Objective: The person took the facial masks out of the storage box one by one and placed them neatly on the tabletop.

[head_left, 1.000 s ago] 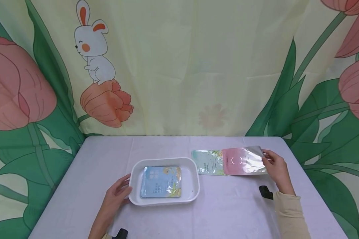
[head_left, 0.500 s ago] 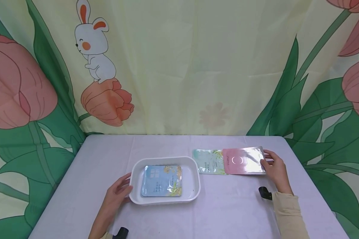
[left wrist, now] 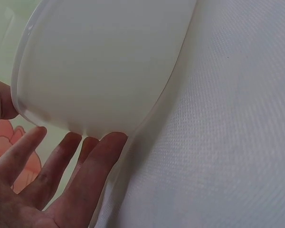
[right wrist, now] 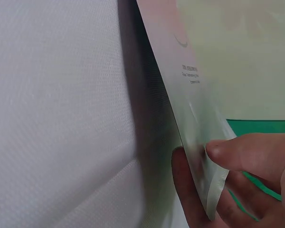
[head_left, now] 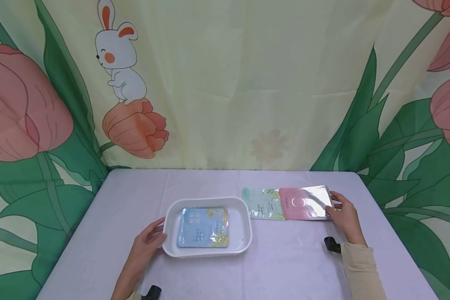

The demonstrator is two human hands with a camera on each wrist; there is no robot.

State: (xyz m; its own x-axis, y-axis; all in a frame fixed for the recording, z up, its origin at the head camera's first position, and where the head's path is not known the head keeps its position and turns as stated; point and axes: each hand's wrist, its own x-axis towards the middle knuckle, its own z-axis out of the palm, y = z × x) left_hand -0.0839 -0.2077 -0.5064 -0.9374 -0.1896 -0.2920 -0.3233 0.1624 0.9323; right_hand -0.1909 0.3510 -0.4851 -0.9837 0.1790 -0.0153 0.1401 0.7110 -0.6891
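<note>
A white plastic tray (head_left: 244, 241) stands on the table with a blue facial mask sachet (head_left: 203, 227) lying flat inside. My left hand (head_left: 145, 242) is at the tray's left end. In the left wrist view its fingers (left wrist: 92, 173) are spread and fairly straight, their tips at the outer wall, with the thumb at the rim. My right hand (head_left: 346, 213) pinches the right end of a pink-and-silver facial mask sachet (head_left: 303, 203), thumb on the upper face and fingers below. That sachet's left end overlaps a green sachet (head_left: 263, 204) behind the tray's right side.
White cloth covers the table (head_left: 285, 262), whose back edge meets a curtain (head_left: 225, 83) printed with tulips and a rabbit. Black wrist-worn devices show near each wrist, one of them the right device (head_left: 332, 244).
The right end of the pink-and-silver sachet has come down slightly, and my right thumb has shifted a little on it. My left hand and the tray stay put.
</note>
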